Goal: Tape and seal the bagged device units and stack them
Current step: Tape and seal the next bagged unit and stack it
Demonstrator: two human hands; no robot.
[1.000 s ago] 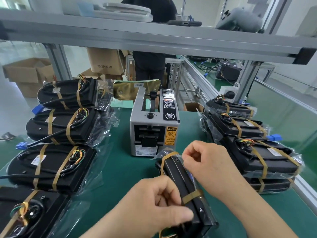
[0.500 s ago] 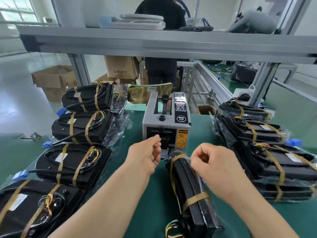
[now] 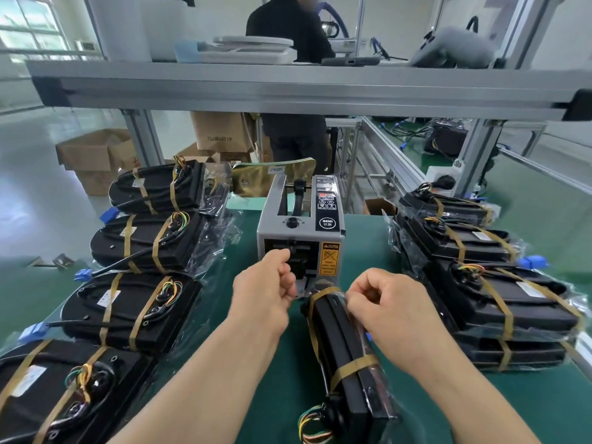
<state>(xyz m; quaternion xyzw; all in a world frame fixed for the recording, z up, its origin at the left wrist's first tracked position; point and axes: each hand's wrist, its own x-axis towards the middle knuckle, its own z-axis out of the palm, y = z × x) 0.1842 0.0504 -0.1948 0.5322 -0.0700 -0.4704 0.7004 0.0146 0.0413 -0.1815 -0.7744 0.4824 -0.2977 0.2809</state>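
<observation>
Clearance: a lane of bare green bench (image 3: 282, 379) runs under the left forearm, bounded to the left of the left hand (image 3: 262, 290) by a row of taped units (image 3: 134, 302). To the right of the right hand (image 3: 390, 309) a stack of taped units (image 3: 499, 302) stands near, leaving only a narrow gap. A shelf beam (image 3: 288, 91) crosses overhead.

Change: one second ago the left hand lay on the near tape band (image 3: 354, 368); it has since travelled forward and now sits at the mouth of the tape dispenser (image 3: 301, 232), fingers curled. Whether it pinches a strip cannot be told.

Work piece: the bagged unit (image 3: 339, 347) stands on its edge between the two forearms, just in front of the dispenser. The right hand, unmoved, grips its far end with curled fingers
</observation>
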